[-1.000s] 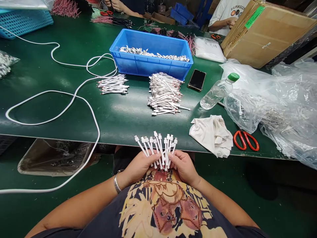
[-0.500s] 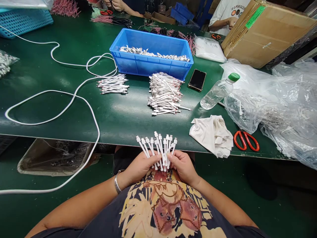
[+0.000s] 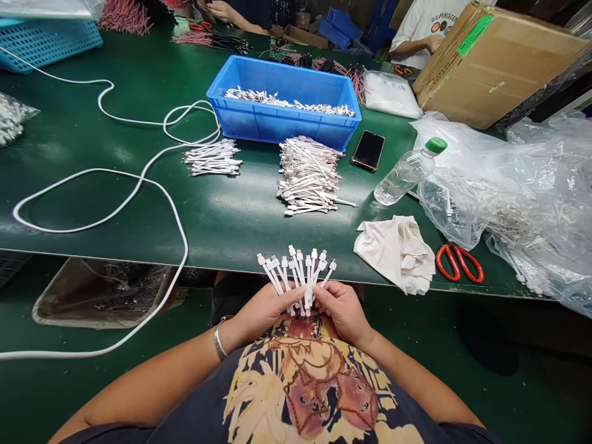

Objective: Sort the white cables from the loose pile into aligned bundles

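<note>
At the near edge of the green table, the left hand and right hand pinch a fan of short white cables between their fingers, not yet laid down. Beyond, a small stack and a large stack already lie before the blue rectangular plastic bin, partly filled with loose white pieces.
</note>
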Action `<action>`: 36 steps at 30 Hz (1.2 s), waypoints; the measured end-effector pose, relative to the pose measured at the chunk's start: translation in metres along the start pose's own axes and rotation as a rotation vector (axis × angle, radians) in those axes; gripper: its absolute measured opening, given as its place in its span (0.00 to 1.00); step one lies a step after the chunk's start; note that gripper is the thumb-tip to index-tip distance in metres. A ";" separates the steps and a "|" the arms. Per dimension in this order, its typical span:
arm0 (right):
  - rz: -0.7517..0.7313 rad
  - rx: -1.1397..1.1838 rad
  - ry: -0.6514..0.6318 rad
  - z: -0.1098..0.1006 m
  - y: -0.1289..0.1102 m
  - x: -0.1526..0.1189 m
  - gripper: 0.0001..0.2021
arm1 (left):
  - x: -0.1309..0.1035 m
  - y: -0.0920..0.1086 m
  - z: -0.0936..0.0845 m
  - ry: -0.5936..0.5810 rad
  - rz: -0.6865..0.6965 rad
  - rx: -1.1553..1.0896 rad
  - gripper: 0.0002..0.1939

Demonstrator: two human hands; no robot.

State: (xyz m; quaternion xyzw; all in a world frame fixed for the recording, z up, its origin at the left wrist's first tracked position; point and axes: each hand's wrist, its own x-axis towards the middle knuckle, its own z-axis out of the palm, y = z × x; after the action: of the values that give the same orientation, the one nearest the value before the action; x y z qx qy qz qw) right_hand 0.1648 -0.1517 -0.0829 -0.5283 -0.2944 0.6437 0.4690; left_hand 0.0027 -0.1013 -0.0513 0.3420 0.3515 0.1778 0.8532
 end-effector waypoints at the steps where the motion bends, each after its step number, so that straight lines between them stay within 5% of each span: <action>1: -0.014 -0.028 0.006 0.000 -0.002 0.000 0.14 | 0.000 0.000 0.000 -0.008 -0.005 0.018 0.15; 12: 0.038 -0.045 -0.133 0.006 -0.008 -0.001 0.17 | 0.003 -0.001 -0.002 -0.029 -0.030 0.175 0.18; 23: -0.039 -0.110 -0.290 0.013 -0.021 -0.002 0.19 | -0.007 0.011 -0.005 -0.211 0.053 0.146 0.21; 30: -0.177 -0.371 -0.160 0.008 -0.039 -0.006 0.18 | -0.021 0.056 -0.016 -0.089 0.080 0.233 0.20; 36: -0.373 -0.573 0.019 -0.014 -0.050 -0.005 0.15 | -0.023 0.125 -0.069 0.077 0.102 0.630 0.21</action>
State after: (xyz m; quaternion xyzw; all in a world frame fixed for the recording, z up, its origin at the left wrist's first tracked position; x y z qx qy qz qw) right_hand 0.1926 -0.1380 -0.0405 -0.5818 -0.5504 0.4328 0.4137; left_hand -0.0705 0.0058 0.0121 0.5997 0.4037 0.1156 0.6812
